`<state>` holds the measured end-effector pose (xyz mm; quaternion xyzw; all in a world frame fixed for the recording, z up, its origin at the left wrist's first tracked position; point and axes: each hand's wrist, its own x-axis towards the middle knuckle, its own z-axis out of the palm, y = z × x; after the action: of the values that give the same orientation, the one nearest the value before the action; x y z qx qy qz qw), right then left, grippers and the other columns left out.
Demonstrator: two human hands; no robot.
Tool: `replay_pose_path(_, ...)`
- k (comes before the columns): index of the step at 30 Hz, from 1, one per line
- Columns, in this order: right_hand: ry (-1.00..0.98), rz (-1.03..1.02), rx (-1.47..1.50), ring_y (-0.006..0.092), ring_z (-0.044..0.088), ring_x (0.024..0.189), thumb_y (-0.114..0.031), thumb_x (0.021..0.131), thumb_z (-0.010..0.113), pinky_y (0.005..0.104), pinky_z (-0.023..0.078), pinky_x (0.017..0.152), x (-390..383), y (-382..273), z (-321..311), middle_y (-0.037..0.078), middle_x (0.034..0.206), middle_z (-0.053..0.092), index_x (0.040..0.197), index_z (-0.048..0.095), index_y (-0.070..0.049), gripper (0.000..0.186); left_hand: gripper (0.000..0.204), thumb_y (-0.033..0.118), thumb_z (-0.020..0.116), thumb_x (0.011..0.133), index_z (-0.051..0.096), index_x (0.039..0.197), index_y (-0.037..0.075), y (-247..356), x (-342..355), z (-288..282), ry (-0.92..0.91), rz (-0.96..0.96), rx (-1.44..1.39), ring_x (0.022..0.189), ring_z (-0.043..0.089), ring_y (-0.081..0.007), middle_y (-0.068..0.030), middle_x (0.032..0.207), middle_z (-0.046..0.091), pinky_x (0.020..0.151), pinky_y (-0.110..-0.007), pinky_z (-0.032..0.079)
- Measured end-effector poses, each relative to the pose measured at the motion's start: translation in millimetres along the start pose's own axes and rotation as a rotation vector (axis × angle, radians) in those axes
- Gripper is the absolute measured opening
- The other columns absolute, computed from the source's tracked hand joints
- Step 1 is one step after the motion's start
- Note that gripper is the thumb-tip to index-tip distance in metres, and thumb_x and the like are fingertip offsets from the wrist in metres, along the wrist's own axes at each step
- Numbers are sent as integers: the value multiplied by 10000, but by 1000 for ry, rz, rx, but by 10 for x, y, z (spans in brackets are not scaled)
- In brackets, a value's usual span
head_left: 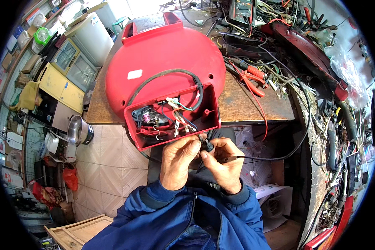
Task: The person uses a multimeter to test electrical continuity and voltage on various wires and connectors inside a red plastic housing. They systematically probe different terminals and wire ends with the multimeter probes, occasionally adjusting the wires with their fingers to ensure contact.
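Note:
My left hand [179, 162] and my right hand [218, 164] meet just below the open wiring box of a red plastic appliance [162, 54], both closed on a small black plug [207, 145]. A dark slim piece on a black lead [258, 157] lies across my right hand; whether my fingers grip it is unclear. The red box [210, 120] holds loose coloured wires [177, 116] and fittings. A thick black cable [162, 71] loops over the appliance and hangs down behind my hands.
The wooden bench [254, 110] carries red-handled pliers [253, 85], a multimeter [239, 12] with leads and heaped cables and parts at right. On the left are shelves, a white fridge [87, 37], a yellow cabinet [60, 91] and a steel pot [77, 130] above the tiled floor.

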<state>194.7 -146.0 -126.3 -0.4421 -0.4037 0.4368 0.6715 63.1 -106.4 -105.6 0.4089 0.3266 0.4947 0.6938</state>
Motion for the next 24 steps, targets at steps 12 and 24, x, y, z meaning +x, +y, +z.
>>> replay_pose_path(12, -34, -389, -539, 212, 525, 512, -98, 738, 808, 327, 412, 473, 121, -117, 16, 98, 669, 541, 805, 602, -12, 233, 151, 92, 664, 964, 700, 1076, -2, 41, 6, 39, 29, -73, -180, 766, 642, -84, -32, 935, 704, 714, -216, 517)
replay_pose_path(24, -46, -533, -676, 208, 514, 469, -62, 711, 781, 329, 393, 452, 166, -245, 110, 86, 612, 521, 794, 604, -15, 202, 137, 107, 655, 975, 699, 1037, -7, 114, -9, 52, 38, -186, -239, 686, 583, -59, -1, 837, 664, 664, -201, 479)
